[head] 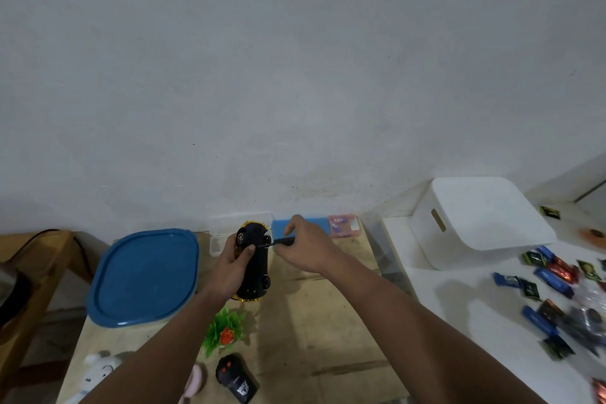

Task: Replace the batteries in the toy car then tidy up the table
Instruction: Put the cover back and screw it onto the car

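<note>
I note a black toy car (252, 264) with yellow trim, a blue lid (144, 275), a white bin (478, 216).

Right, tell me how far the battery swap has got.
Early stage. Done: toy car is flipped underside up, gripped by the left hand. In hand: right hand works a screwdriver at its underside. Left: swapping batteries, closing up, tidying the wooden table.
</note>
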### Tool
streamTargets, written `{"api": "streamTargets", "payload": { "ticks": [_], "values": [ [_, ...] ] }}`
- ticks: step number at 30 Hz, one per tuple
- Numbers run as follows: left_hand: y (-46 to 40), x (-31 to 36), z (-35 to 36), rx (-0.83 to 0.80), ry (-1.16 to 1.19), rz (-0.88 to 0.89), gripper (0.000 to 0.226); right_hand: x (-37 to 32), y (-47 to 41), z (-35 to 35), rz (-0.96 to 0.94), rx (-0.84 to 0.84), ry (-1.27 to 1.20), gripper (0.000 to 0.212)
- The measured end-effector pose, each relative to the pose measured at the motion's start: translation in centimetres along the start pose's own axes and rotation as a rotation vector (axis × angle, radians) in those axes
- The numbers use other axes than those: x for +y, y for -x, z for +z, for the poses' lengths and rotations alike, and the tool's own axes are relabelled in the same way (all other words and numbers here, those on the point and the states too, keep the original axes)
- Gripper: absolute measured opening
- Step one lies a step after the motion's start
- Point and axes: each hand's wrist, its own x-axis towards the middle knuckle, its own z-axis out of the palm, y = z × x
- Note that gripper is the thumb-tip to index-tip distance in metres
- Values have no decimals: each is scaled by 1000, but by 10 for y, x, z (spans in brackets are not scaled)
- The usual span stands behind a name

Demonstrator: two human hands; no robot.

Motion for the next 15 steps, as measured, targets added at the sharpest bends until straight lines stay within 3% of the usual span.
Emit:
{"api": "streamTargets", "payload": {
  "ticks": [5,9,12,15],
  "values": [
    [0,-1,0,-8,6,-6,28,-2,-2,2,12,37,33,36],
    [0,-1,2,-13,10,-8,30,-2,-1,3,24,16,-43,23],
    [2,0,4,-2,32,-3,28,-4,-2,3,17,52,30,40],
    [4,0,5,-9,24,3,27,-3,0,2,21,3,-67,31]
  ]
}}
